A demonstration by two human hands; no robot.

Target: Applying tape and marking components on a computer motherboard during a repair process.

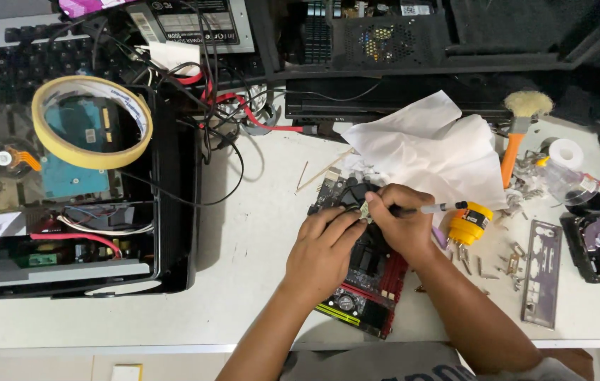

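White worktable (243,282), cluttered, computer parts everywhere. Left side: open black computer case (173,212) with a roll of yellowish tape (92,120) lying on top of it and a blue-topped hard drive (74,152) inside, loose red and black cables (222,106) trailing out toward the table. Centre: person working on a black-and-red motherboard (367,282) lying flat near the front edge of the table. Left hand (321,250) rests on the board, fingers curled down and pressing near the middle, steadying it. Right hand (402,222) pinches a slim syringe-like tube (430,209), fingers closed tight round it, tip aimed down at a small part between both hands; what sits under the tip is hidden by the fingers. Crumpled white paper (427,152) just behind the hands. Right of them: yellow screwdriver handle (471,224), orange-handled brush (522,120), scattered screws (490,264), grey metal backplate (543,271), small roll of white tape (565,152).

Step looks like applying something from the tube onto a spot on the board, mid-way, tip about at the part. Next move probably calls for a steady squeeze with the board held still and the tip kept on target, can't confirm any contact
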